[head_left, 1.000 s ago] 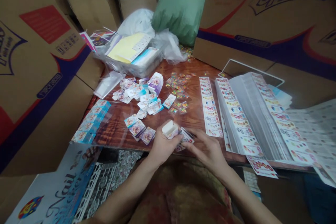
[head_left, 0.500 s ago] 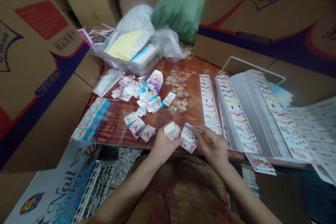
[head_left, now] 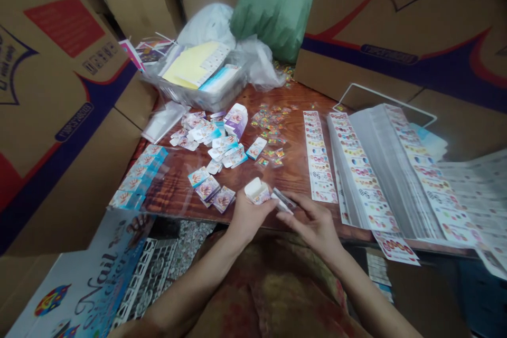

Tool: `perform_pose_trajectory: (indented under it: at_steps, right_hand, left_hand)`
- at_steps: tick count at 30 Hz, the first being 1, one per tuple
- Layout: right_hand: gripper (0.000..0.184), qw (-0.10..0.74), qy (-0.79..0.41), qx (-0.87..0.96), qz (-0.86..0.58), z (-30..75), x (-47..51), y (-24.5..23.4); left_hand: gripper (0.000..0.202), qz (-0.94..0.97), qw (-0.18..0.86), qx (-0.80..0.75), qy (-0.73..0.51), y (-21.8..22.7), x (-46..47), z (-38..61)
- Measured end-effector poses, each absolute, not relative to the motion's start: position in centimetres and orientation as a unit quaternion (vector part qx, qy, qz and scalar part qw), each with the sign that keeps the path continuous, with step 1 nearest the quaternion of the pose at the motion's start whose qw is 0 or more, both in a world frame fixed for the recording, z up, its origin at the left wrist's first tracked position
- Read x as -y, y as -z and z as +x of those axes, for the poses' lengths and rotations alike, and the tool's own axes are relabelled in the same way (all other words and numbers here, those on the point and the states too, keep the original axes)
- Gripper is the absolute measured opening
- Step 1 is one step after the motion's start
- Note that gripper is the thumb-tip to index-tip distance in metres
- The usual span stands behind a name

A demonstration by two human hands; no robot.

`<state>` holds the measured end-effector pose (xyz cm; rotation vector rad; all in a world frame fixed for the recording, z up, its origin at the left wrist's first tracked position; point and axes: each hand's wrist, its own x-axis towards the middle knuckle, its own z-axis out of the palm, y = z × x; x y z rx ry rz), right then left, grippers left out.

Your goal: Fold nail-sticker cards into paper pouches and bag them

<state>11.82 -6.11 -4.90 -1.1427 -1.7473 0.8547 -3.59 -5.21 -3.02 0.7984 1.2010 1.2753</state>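
Observation:
My left hand [head_left: 246, 223] is closed around a small white cardboard box [head_left: 257, 191] with its top flap up. Against that box, my right hand [head_left: 319, 226] pinches a folded sticker sheet [head_left: 283, 200], seen nearly edge-on. The left thumb also touches the near edge of the sheet. Small printed boxes [head_left: 208, 189] lie to the left of my hands, and a heap of more boxes and flattened ones [head_left: 224, 148] lies beyond them. Tiny clear packets with colourful contents [head_left: 269, 127] are scattered further back.
A sticker strip [head_left: 319, 163] lies right of my hands, beside tall stacks of sticker sheets [head_left: 362, 169]. A row of blue-white boxes [head_left: 137, 179] sits at the left edge. Behind are a plastic tray [head_left: 222, 96], a green sack [head_left: 273, 10] and large cartons [head_left: 396, 16] on both sides.
The sticker sheet has turned from showing its printed face to nearly edge-on and is folded up closer to the box. My right hand has shifted slightly left.

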Motion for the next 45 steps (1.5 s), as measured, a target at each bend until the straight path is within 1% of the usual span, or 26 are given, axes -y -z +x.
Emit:
perform_pose_trajectory:
  at_steps: [1, 3, 4, 6, 10, 15, 17, 19, 21, 24, 26, 28, 30, 32, 35, 36, 37, 38, 41, 43, 45]
  right_hand:
    - [0.031, 0.429, -0.339, 0.703, -0.455, 11.7, 6.2, 4.9]
    - [0.025, 0.44, -0.341, 0.688, -0.465, 11.5, 6.2, 5.4]
    - [0.021, 0.45, -0.35, 0.67, -0.476, 11.5, 6.1, 5.7]
    - [0.019, 0.468, -0.382, 0.621, -0.5, 11.6, 5.8, 6.4]
    - [0.025, 0.489, -0.448, 0.528, -0.53, 12.1, 4.9, 6.9]
    - [0.029, 0.51, -0.527, 0.449, -0.51, 12.7, 4.4, 5.9]
    - [0.027, 0.525, -0.513, 0.454, -0.505, 12.8, 4.5, 5.4]
    - [0.024, 0.524, -0.458, 0.508, -0.508, 12.8, 4.6, 5.0]
    - [0.019, 0.49, -0.383, 0.594, -0.51, 12.9, 4.7, 4.6]
    - [0.014, 0.408, -0.311, 0.7, -0.497, 13.2, 4.6, 4.0]
    - [0.012, 0.351, -0.323, 0.742, -0.471, 13.3, 4.6, 3.5]
    - [0.013, 0.306, -0.353, 0.771, -0.433, 13.2, 4.5, 2.9]
    - [0.016, 0.297, -0.362, 0.787, -0.402, 12.9, 4.5, 2.6]
    - [0.019, 0.329, -0.357, 0.778, -0.399, 12.7, 4.2, 2.7]
    - [0.039, 0.403, -0.345, 0.713, -0.459, 12.6, 2.1, 3.5]
    - [0.04, 0.42, -0.329, 0.692, -0.487, 12.6, 1.0, 4.0]
    - [0.036, 0.428, -0.295, 0.679, -0.518, 12.5, -0.3, 4.4]
    - [0.031, 0.414, -0.255, 0.685, -0.543, 12.2, -1.6, 4.9]
    - [0.024, 0.25, -0.184, 0.789, -0.53, 10.4, -4.9, 6.4]
    - [0.023, 0.195, -0.165, 0.823, -0.507, 8.6, -5.9, 7.1]
    - [0.024, 0.174, -0.151, 0.837, -0.496, 6.9, -6.2, 7.6]
  left_hand:
    - [0.022, 0.337, 0.572, -0.513, -0.544, 3.0, 5.1, -3.6]
    - [0.023, 0.337, 0.585, -0.508, -0.535, 2.8, 4.9, -3.8]
    - [0.024, 0.338, 0.595, -0.504, -0.526, 2.8, 4.8, -3.8]
    - [0.028, 0.337, 0.61, -0.506, -0.509, 2.8, 4.8, -4.0]
    - [0.039, 0.345, 0.631, -0.522, -0.459, 3.5, 5.0, -4.3]
    - [0.035, 0.398, 0.653, -0.527, -0.372, 4.7, 5.6, -4.1]
    - [0.037, 0.426, 0.654, -0.528, -0.335, 5.0, 5.8, -3.9]
    - [0.041, 0.451, 0.657, -0.517, -0.313, 5.1, 5.9, -3.9]
    - [0.042, 0.48, 0.636, -0.515, -0.317, 5.0, 6.0, -4.0]
    - [0.035, 0.551, 0.54, -0.544, -0.331, 4.7, 5.9, -4.4]
    - [0.032, 0.592, 0.474, -0.565, -0.325, 4.5, 6.0, -4.6]
    - [0.034, 0.612, 0.447, -0.572, -0.314, 4.6, 6.2, -4.6]
    - [0.033, 0.608, 0.469, -0.555, -0.319, 4.7, 6.5, -4.4]
    - [0.033, 0.569, 0.53, -0.523, -0.35, 4.9, 6.7, -4.1]
    - [0.04, 0.455, 0.632, -0.494, -0.386, 5.1, 6.9, -3.8]
    - [0.041, 0.423, 0.646, -0.498, -0.395, 5.1, 6.9, -3.8]
    - [0.04, 0.4, 0.649, -0.506, -0.404, 5.1, 6.9, -3.8]
    - [0.038, 0.386, 0.645, -0.513, -0.415, 5.1, 6.9, -3.8]
    - [0.036, 0.354, 0.646, -0.525, -0.426, 5.2, 6.9, -3.8]
    - [0.037, 0.335, 0.656, -0.533, -0.416, 5.3, 6.9, -3.9]
    - [0.036, 0.334, 0.647, -0.545, -0.416, 5.4, 6.8, -4.1]
